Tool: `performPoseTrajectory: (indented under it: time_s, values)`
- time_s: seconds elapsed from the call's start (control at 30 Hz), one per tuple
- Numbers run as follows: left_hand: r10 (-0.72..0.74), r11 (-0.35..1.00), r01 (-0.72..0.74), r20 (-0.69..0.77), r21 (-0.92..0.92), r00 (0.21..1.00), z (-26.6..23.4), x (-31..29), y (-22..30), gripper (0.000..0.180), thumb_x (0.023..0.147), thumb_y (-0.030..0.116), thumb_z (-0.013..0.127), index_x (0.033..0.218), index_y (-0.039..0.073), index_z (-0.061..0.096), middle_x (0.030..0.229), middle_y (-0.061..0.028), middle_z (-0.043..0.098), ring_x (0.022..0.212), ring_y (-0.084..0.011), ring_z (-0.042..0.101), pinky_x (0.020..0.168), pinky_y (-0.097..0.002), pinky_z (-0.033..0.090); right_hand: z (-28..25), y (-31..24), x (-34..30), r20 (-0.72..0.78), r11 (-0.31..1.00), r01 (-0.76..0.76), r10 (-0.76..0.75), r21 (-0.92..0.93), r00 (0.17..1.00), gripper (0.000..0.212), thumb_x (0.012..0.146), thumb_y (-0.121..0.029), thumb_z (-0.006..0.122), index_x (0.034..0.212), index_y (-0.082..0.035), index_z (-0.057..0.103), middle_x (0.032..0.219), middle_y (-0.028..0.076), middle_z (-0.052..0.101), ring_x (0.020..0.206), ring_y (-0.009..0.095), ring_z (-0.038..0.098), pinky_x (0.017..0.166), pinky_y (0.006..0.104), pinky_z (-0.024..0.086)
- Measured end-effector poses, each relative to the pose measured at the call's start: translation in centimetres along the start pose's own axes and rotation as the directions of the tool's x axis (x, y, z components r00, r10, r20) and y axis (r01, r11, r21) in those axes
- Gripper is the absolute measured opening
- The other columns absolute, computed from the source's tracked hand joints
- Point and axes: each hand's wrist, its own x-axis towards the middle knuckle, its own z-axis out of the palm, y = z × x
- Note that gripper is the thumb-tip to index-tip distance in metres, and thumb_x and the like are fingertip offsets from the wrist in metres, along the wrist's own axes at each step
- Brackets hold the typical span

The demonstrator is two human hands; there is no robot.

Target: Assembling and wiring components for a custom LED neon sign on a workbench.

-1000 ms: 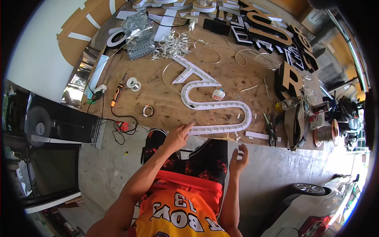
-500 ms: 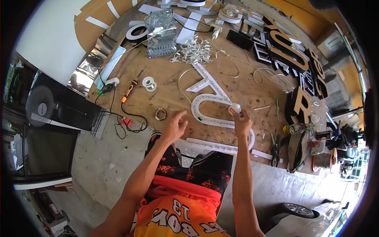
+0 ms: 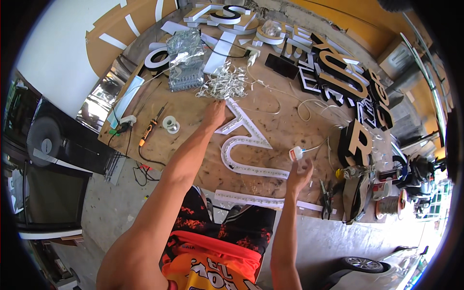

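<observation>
My left hand (image 3: pixel 215 115) reaches far over the table to the lower edge of a tangled heap of white LED modules and wires (image 3: pixel 226 83). Its fingers are mostly hidden, so any grip there cannot be made out. Just below the heap lies a white channel letter (image 3: pixel 256 136) lined with small LED modules, its upper end beside that hand. My right hand (image 3: pixel 300 178) is open, fingers apart, right of the letter's lower curve. A small white glue bottle (image 3: pixel 296 154) with a blue tip lies tilted just beyond its fingertips.
Left of my arm are an orange soldering iron (image 3: pixel 149 133) and a solder spool (image 3: pixel 170 124). Finished letters (image 3: pixel 338 72) crowd the right rear. Pliers (image 3: pixel 326 198) and a bag (image 3: pixel 355 197) sit near the right edge. A clear plastic package (image 3: pixel 186 60) stands at the back left.
My left hand has moved forward from the near side of the table to the LED heap. My right hand has let go of the glue bottle and drawn slightly back. The view has shifted.
</observation>
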Motion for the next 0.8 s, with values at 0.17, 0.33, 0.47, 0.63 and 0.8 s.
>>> performPoseTrajectory:
  time_s: [0.17,0.33,0.47,0.63,0.8]
  values:
    - [0.108,0.969,-0.129,-0.107,-0.213,0.988,-3.9,-1.0,1.6,0.019,0.085,0.01,0.065,0.104,0.009,0.072,0.092,-0.0127,0.07,0.088,-0.0317,0.066,0.075,-0.0456,0.053,-4.3,-1.8,-3.9,0.47,0.822,-0.486,0.318,0.296,0.824,0.039,0.095,-0.026,0.067,0.121,0.002,0.06,0.096,0.012,0.064,0.068,0.017,0.056,0.065,0.0307,0.046]
    - [0.231,0.838,-0.297,-0.195,-0.457,0.953,-13.7,-12.1,6.4,0.023,0.084,0.003,0.068,0.105,0.01,0.074,0.097,-0.0105,0.071,0.083,-0.0302,0.065,0.073,-0.0408,0.053,-5.0,-12.1,-1.6,0.856,0.31,-0.871,0.238,0.381,0.459,0.039,0.103,-0.028,0.054,0.126,0.003,0.058,0.114,0.012,0.066,0.069,0.014,0.057,0.059,0.0256,0.043]
    - [0.316,0.782,-0.33,-0.121,-0.529,0.941,-16.2,-21.4,6.5,0.024,0.079,-0.002,0.071,0.101,0.006,0.075,0.098,-0.0101,0.072,0.09,-0.0288,0.068,0.076,-0.0365,0.056,-3.9,-16.0,-1.3,0.955,-0.042,-0.968,0.18,0.247,0.236,0.041,0.103,-0.03,0.055,0.128,0.004,0.056,0.117,0.013,0.067,0.065,0.014,0.055,0.054,0.0249,0.04]
    - [0.299,0.759,-0.186,0.08,-0.625,0.951,-16.9,-29.3,6.3,0.022,0.078,-0.003,0.071,0.098,0.004,0.075,0.101,-0.0104,0.072,0.093,-0.0275,0.069,0.081,-0.0351,0.057,-4.9,-15.9,-6.6,0.98,0.05,-0.994,0.173,0.092,0.099,0.035,0.1,-0.027,0.06,0.119,0.003,0.06,0.111,0.012,0.066,0.063,0.014,0.057,0.054,0.0253,0.04]
    - [0.262,0.689,-0.091,0.13,-0.719,0.956,-15.4,-31.4,6.0,0.023,0.078,0.001,0.073,0.101,0.003,0.075,0.104,-0.0113,0.073,0.095,-0.0276,0.069,0.083,-0.0347,0.056,-4.6,-10.9,-15.0,0.722,0.689,-0.635,0.235,0.348,0.651,0.027,0.099,-0.022,0.061,0.113,0.001,0.062,0.099,0.01,0.068,0.055,0.009,0.048,0.044,0.0229,0.033]
